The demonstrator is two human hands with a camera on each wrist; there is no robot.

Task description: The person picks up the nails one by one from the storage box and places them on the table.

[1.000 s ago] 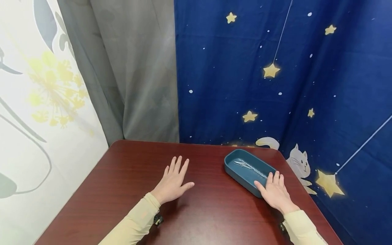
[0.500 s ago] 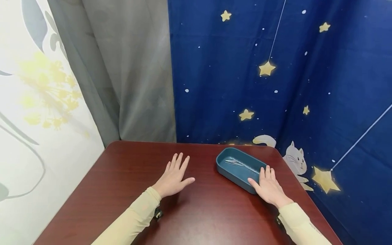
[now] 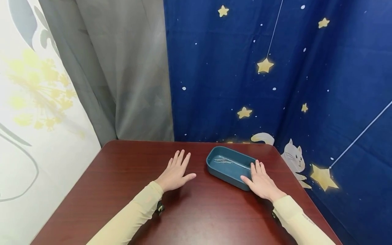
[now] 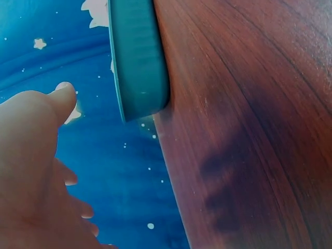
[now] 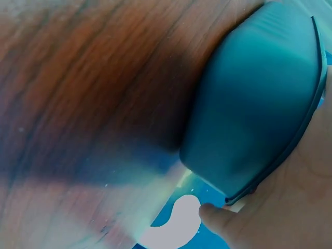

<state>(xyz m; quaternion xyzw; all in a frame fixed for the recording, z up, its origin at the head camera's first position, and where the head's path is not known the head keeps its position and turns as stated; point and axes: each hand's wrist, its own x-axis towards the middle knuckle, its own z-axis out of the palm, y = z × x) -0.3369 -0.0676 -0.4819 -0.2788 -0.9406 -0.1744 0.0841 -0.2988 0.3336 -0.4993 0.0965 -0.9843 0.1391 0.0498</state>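
A dark teal rectangular tray [image 3: 228, 177] with rounded corners sits on the dark red wooden table, right of the middle. Several thin silvery sticks [image 3: 223, 161] lie on its floor toward the far left end. My right hand [image 3: 264, 183] is at the tray's right end, thumb at the near rim and straight fingers along the end wall. In the right wrist view the hand [image 5: 290, 202] overlaps the tray's rim. My left hand [image 3: 173, 175], fingers spread and straight, hovers over the table left of the tray, holding nothing; its shadow shows in the left wrist view.
The wooden table [image 3: 128, 190] has rounded far corners. Behind it hang a grey curtain [image 3: 141, 75] and a blue curtain [image 3: 211, 75] printed with stars and a cat. A white floral curtain [image 3: 36, 143] is on the left.
The tray has slid left along the table, with my right hand moving along at its right end. My left hand stays nearly in place, and the head view has shifted slightly.
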